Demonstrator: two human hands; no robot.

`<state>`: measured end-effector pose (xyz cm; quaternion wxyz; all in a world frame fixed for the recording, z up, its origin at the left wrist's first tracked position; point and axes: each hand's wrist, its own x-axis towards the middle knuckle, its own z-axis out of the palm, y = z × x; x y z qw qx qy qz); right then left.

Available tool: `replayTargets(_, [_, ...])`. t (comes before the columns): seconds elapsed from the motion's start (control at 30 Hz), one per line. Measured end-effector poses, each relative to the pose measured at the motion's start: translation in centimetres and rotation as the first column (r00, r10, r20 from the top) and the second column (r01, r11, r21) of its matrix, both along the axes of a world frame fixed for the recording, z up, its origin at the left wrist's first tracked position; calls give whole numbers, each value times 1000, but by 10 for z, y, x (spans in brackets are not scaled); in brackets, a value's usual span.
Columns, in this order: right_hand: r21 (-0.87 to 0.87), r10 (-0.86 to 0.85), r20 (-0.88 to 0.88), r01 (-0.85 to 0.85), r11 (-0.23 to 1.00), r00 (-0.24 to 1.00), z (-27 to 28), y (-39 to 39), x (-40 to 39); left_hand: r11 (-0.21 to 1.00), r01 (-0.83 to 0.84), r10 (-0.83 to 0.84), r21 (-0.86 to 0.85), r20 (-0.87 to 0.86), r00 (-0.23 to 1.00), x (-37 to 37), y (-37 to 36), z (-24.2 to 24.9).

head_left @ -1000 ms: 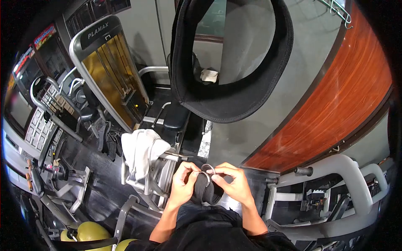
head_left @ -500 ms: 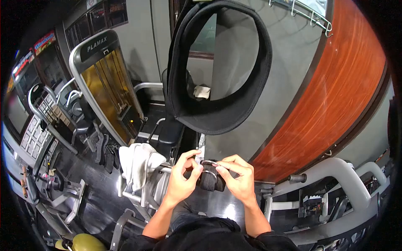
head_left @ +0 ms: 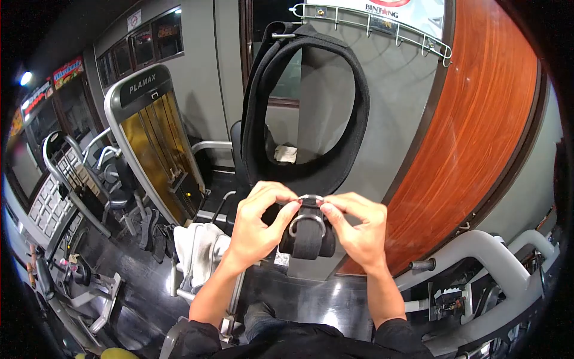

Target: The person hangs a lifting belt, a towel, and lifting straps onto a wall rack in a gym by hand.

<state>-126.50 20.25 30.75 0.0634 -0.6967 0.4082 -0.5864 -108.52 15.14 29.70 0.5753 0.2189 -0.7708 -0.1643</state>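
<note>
Grey walls (head_left: 391,107) and one curved wooden panel (head_left: 472,131) close off the far side of a gym with a dark, glossy floor (head_left: 335,299). Through my head view I count one tall machine lettered PLAMAX (head_left: 142,84) on the left, and one pale machine frame (head_left: 490,257) curves in on the right. Two white cloths show: one towel (head_left: 200,251) draped over a metal frame, and one small cloth (head_left: 286,154) farther back. One wire hook rack (head_left: 382,27) runs along the top of the wall.

Both hands are in my picture, raised in front of the body and facing each other. I have the left hand (head_left: 263,224) pinching the left end of one upper ring (head_left: 311,197) between thumb and forefinger, and the right hand (head_left: 359,230) pinching its right end the same way. Below it hangs one black strap (head_left: 307,242), centred between the two hands, with one lower ring (head_left: 292,225) around it, making two rings in all. How the strap folds behind that is hard for me to read, black against black. One large black loop (head_left: 360,113) stands open above and beyond the hands, with one metal piece (head_left: 283,36) at its top.
</note>
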Motion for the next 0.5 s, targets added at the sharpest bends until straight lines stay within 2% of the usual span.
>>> replayTargets(0.07, [-4, 8, 13, -8, 1000, 1000, 16, -5, -5, 996, 54, -52, 64, -43, 998, -4, -4, 13])
replayTargets(0.2, [1, 50, 128, -51, 999, 990, 45, -18, -11, 994, 110, -109, 12, -65, 992, -14, -17, 50])
replayTargets(0.23, [2, 51, 133, -51, 999, 990, 53, -20, -14, 989, 143, -138, 46, -84, 987, -17, -19, 59])
replayTargets(0.33, [-31, 38, 84, -36, 999, 996, 88, -19, -23, 968, 226, -211, 104, -142, 967, -30, -29, 80])
replayTargets(0.4, [-53, 14, -13, -14, 998, 1000, 112, -22, -39, 940, 330, -309, 87, -190, 932, -44, -34, 94])
replayTargets(0.43, [-58, 11, -52, -14, 998, 999, 125, -22, -49, 934, 331, -318, 136, -110, 942, -46, -36, 104])
replayTargets(0.5, [-60, 22, -127, -30, 998, 992, 149, -26, -67, 940, 338, -335, 36, -80, 939, -59, -43, 120])
